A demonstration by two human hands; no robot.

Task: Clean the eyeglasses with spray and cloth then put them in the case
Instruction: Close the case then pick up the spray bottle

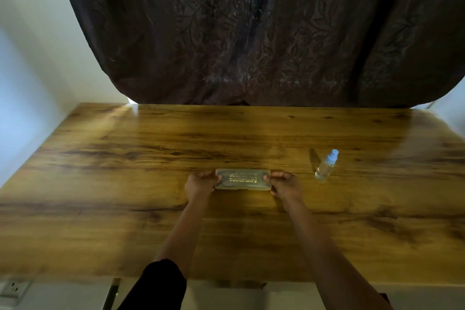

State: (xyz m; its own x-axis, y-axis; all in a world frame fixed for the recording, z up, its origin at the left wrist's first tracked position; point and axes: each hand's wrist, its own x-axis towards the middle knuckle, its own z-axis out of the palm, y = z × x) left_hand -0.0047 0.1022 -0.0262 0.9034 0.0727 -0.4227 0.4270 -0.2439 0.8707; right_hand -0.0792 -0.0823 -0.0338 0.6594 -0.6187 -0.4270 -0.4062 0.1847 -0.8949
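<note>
Both hands grip the case (pixel 243 179): our left hand (pixel 200 185) pinches its left end, our right hand (pixel 286 185) its right end. It lies closed at frame centre, long axis left to right; the spray bottle (pixel 326 165) stands right of it, nearer our right hand.

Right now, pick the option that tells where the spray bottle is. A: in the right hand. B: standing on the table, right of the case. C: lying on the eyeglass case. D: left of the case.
B: the spray bottle stands on the wooden table, right of the eyeglass case and apart from it, while the left hand and right hand grip the case's ends.
</note>
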